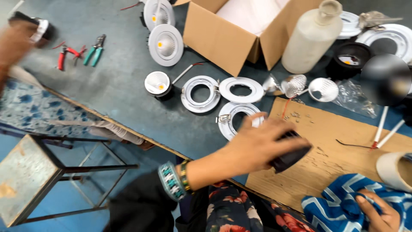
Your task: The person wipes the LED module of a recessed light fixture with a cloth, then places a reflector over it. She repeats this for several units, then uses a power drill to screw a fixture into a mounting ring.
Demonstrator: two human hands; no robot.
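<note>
The left hand (257, 144) is closed around a black lamp housing (291, 155), holding it just above a sheet of cardboard (343, 141) on the worktop (116, 86). The right hand (380, 212), at the lower right, grips a blue-and-white cloth (339, 202); a white tube-like part (392, 169) sits just beyond it. Tiny screws (296, 114) lie scattered on the cardboard just past the left fingertips, and white trim rings (240, 89) lie further ahead, beside an open carton (223, 38). Far to the left, another person's hand (15, 41) is blurred.

The housing looks held by the fingertips only, so it could slip and fall onto the cardboard. A careless sweep of either hand or the cloth could scatter the loose screws off the sheet, where they would be hard to find.
</note>
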